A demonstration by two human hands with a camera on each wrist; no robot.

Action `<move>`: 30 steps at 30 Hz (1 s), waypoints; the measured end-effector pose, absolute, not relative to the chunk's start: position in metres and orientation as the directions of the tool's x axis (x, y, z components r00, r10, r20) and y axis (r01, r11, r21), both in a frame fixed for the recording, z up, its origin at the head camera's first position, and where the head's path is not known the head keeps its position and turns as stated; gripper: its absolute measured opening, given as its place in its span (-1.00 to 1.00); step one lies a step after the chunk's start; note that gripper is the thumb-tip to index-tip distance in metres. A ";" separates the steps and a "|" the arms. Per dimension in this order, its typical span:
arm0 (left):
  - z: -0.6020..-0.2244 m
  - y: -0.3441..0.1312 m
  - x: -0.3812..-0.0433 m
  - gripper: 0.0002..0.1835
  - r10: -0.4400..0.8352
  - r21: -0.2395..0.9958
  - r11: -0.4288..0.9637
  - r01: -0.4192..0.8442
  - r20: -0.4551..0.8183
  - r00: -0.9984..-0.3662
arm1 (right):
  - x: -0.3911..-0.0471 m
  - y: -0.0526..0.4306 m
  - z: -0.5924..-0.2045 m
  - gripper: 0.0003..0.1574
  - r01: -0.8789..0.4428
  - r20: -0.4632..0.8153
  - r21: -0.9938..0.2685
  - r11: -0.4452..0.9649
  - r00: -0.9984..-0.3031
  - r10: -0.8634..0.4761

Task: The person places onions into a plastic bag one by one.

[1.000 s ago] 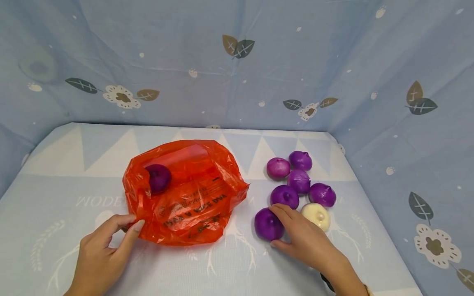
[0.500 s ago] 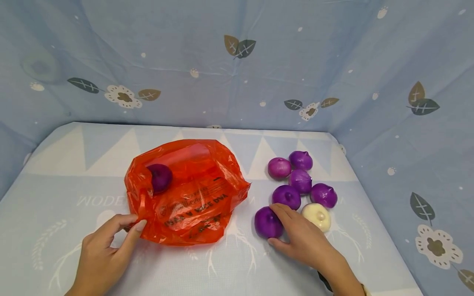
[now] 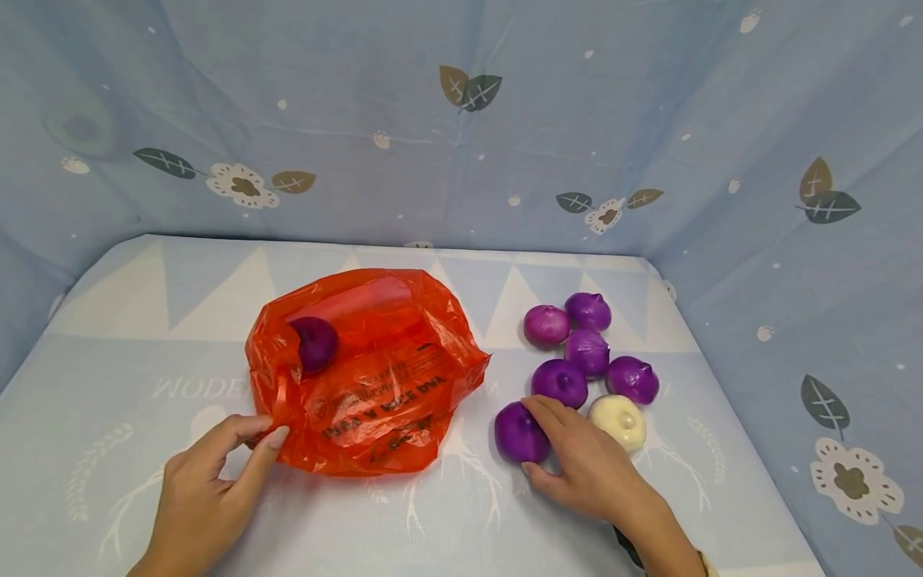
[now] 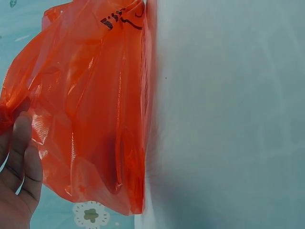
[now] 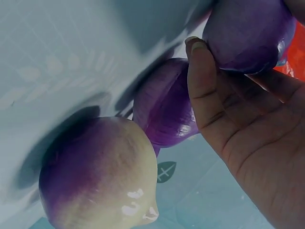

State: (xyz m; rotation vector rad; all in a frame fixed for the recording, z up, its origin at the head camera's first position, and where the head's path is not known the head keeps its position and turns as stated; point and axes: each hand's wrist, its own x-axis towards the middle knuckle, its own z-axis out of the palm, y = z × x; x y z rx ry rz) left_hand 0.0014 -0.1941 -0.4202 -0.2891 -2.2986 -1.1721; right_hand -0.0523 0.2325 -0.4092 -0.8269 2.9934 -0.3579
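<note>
In the head view, my left hand (image 3: 209, 493) pinches the near left edge of a red plastic bag (image 3: 404, 385) between thumb and fingers. A purple onion (image 3: 317, 344) sits inside the bag at its left. My right hand (image 3: 587, 461) grips another purple onion (image 3: 519, 433) at the front of a loose group, its fingers and thumb around the right side. The right wrist view shows this purple onion (image 5: 250, 33) in the fingers, which seem to hold it just at or near the table. Close to the right hand lies a pale onion (image 3: 618, 422), purple on one side in the wrist view.
Several more purple onions (image 3: 559, 384) lie clustered behind the right hand, some touching. All of it stands on a pale patterned table cover (image 3: 461, 521). A blue curtain (image 3: 360, 96) with leaf and flower prints hangs behind and at the right.
Hardly anything differs. Both hands keep their holds on the bag and the onion; the whole view shifts slightly, and the right hand's onion moves slightly left relative to the other onions.
</note>
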 end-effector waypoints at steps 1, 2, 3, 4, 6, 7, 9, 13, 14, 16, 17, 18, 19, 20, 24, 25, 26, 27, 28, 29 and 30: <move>-0.420 -0.194 0.001 -0.66 -0.050 0.685 0.598 0.416 0.550 -0.833 | -0.052 0.232 -0.410 -0.06 -0.502 0.044 -0.229 0.834 -0.861 -0.507; -0.420 -0.194 0.001 -0.66 -0.051 0.686 0.599 0.413 0.547 -0.835 | -0.052 0.232 -0.410 -0.07 -0.499 0.040 -0.234 0.834 -0.863 -0.504; -0.420 -0.194 0.001 -0.67 -0.053 0.689 0.599 0.408 0.542 -0.838 | -0.052 0.232 -0.411 -0.07 -0.496 0.035 -0.240 0.835 -0.864 -0.503; -0.420 -0.194 0.001 -0.66 -0.052 0.687 0.598 0.413 0.547 -0.835 | -0.051 0.231 -0.411 -0.08 -0.492 0.031 -0.248 0.835 -0.865 -0.501; -0.419 -0.194 0.001 -0.67 -0.053 0.687 0.597 0.415 0.549 -0.834 | -0.050 0.231 -0.411 -0.09 -0.487 0.027 -0.263 0.833 -0.866 -0.499; -0.419 -0.193 0.001 -0.66 -0.053 0.687 0.597 0.415 0.550 -0.833 | -0.050 0.230 -0.411 -0.10 -0.487 0.027 -0.269 0.831 -0.867 -0.498; -0.418 -0.193 0.001 -0.66 -0.054 0.686 0.596 0.417 0.552 -0.832 | -0.049 0.230 -0.410 -0.10 -0.481 0.034 -0.288 0.828 -0.869 -0.493; -0.418 -0.193 0.001 -0.66 -0.057 0.681 0.602 0.416 0.556 -0.829 | -0.049 0.229 -0.408 -0.10 -0.467 0.049 -0.329 0.821 -0.876 -0.479; -0.418 -0.193 0.001 -0.66 -0.057 0.683 0.602 0.415 0.554 -0.830 | -0.049 0.229 -0.408 -0.10 -0.464 0.050 -0.339 0.819 -0.878 -0.477; -0.418 -0.193 0.001 -0.67 -0.058 0.685 0.603 0.409 0.549 -0.834 | -0.049 0.229 -0.407 -0.10 -0.463 0.053 -0.357 0.811 -0.877 -0.478; -0.419 -0.193 0.001 -0.67 -0.058 0.685 0.603 0.408 0.548 -0.834 | -0.049 0.229 -0.406 -0.10 -0.465 0.055 -0.366 0.806 -0.875 -0.480; -0.419 -0.193 0.001 -0.67 -0.058 0.686 0.602 0.408 0.547 -0.835 | -0.049 0.228 -0.406 -0.10 -0.470 0.058 -0.370 0.801 -0.873 -0.485; -0.419 -0.193 0.001 -0.68 -0.059 0.689 0.601 0.405 0.543 -0.837 | -0.049 0.228 -0.405 -0.10 -0.476 0.064 -0.373 0.796 -0.870 -0.490; -0.419 -0.194 0.001 -0.68 -0.058 0.691 0.600 0.403 0.540 -0.840 | -0.048 0.228 -0.405 -0.10 -0.483 0.070 -0.374 0.792 -0.866 -0.495; -0.420 -0.194 0.002 -0.68 -0.055 0.685 0.603 0.409 0.547 -0.835 | -0.047 0.224 -0.399 -0.09 -0.515 0.087 -0.381 0.768 -0.847 -0.525; -0.420 -0.193 0.002 -0.68 -0.054 0.683 0.603 0.413 0.551 -0.833 | -0.046 0.223 -0.397 -0.10 -0.520 0.084 -0.387 0.762 -0.843 -0.532; -0.420 -0.193 0.002 -0.67 -0.053 0.682 0.602 0.415 0.552 -0.832 | -0.046 0.221 -0.395 -0.10 -0.524 0.078 -0.394 0.755 -0.838 -0.540; -0.421 -0.193 0.002 -0.67 -0.050 0.683 0.599 0.419 0.554 -0.831 | -0.045 0.220 -0.392 -0.10 -0.528 0.073 -0.401 0.749 -0.833 -0.548; -0.421 -0.192 0.002 -0.67 -0.048 0.683 0.597 0.420 0.553 -0.832 | -0.044 0.217 -0.389 -0.10 -0.531 0.066 -0.406 0.744 -0.828 -0.556; -0.421 -0.191 0.002 -0.66 -0.046 0.683 0.596 0.423 0.555 -0.831 | -0.043 0.215 -0.386 -0.10 -0.537 0.060 -0.406 0.740 -0.823 -0.565; -0.421 -0.191 0.002 -0.66 -0.040 0.681 0.591 0.433 0.561 -0.827 | -0.042 0.213 -0.384 -0.09 -0.544 0.058 -0.406 0.734 -0.817 -0.574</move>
